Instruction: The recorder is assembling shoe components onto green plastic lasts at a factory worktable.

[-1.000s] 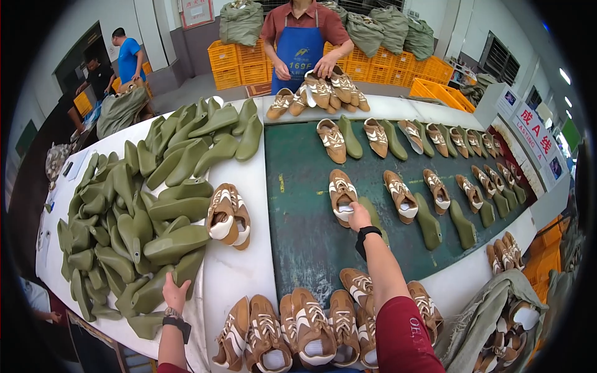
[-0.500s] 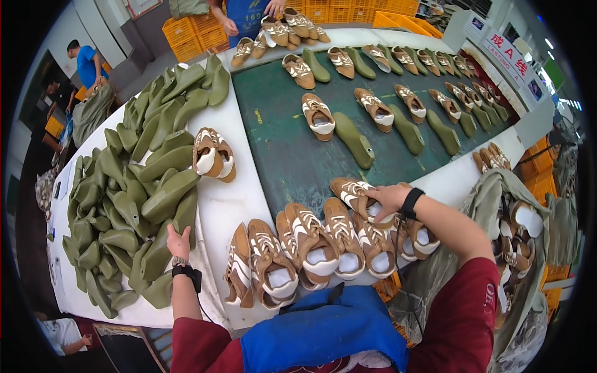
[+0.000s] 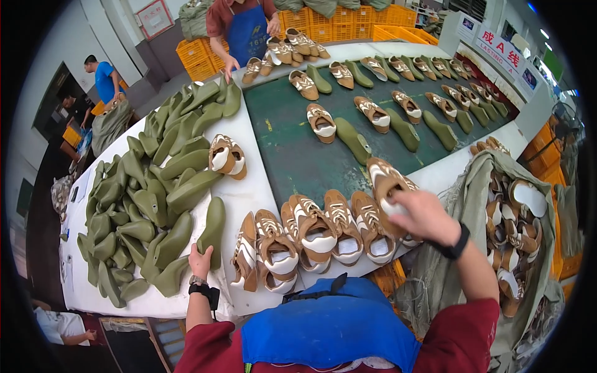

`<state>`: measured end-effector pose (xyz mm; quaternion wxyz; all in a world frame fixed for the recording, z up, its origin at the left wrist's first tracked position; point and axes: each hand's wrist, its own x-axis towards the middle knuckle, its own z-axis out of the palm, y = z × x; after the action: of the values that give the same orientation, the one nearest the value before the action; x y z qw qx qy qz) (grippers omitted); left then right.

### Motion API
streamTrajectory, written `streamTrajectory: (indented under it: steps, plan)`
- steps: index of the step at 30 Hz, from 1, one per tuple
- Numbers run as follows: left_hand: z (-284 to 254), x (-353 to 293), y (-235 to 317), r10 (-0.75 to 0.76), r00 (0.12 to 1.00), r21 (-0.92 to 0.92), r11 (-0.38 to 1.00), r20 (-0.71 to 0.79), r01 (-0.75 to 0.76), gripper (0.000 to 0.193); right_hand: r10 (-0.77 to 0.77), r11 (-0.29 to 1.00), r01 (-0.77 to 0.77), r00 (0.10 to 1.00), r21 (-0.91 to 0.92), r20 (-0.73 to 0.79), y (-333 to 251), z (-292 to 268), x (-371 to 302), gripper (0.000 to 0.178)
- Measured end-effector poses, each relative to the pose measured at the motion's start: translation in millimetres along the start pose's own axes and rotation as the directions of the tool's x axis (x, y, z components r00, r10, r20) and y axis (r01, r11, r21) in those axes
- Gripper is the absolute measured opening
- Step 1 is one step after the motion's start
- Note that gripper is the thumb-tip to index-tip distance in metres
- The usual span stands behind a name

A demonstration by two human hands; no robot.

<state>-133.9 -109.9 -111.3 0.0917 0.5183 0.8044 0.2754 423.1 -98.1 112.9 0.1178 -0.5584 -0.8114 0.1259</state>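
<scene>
My left hand [image 3: 200, 261] grips the heel end of an olive-green shoe last [image 3: 212, 229], raised at the right edge of a large heap of such lasts [image 3: 134, 208]. In my right hand [image 3: 428, 214], a brown sneaker [image 3: 387, 176] with white stripes is held by its heel, toe pointing away, above the near edge of the green belt [image 3: 292, 155]. Between my hands, several matching sneakers [image 3: 317, 230] stand close together on the white ledge, heels toward me. Another pair of sneakers [image 3: 227, 155] rests beside the heap.
Sneakers and lasts stand in rows along the belt. Across it, a co-worker in a blue apron [image 3: 245, 34] reaches to the heap, near stacked sneakers [image 3: 289, 50]. At right hangs a grey-green sack [image 3: 491, 186] full of sneakers. Orange crates [image 3: 199, 59] line the back.
My left hand has drawn a last away from the heap. My right hand has lifted a sneaker off the near row. The co-worker's hand has reached the lasts.
</scene>
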Motion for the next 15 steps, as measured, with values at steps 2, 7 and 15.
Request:
streamTrajectory:
  steps: [2,7,15]
  plan:
    - [-8.4,4.8,-16.3,-0.061,0.998,-0.166,0.984,0.018,0.063,0.031,-0.055,0.995,0.06,0.996,0.074,-0.074,-12.7,0.8,-31.0,0.028]
    - [-39.9,19.5,79.8,0.017,0.948,-0.447,0.884,0.317,0.133,0.028,0.087,0.949,-0.06,0.993,0.31,-0.076,-14.6,23.8,-88.9,0.029]
    - [106.5,116.7,220.2,0.279,0.953,-0.179,0.95,0.116,-0.257,0.045,-0.087,0.982,0.116,0.979,0.149,-0.184,-22.2,31.0,-104.1,0.025]
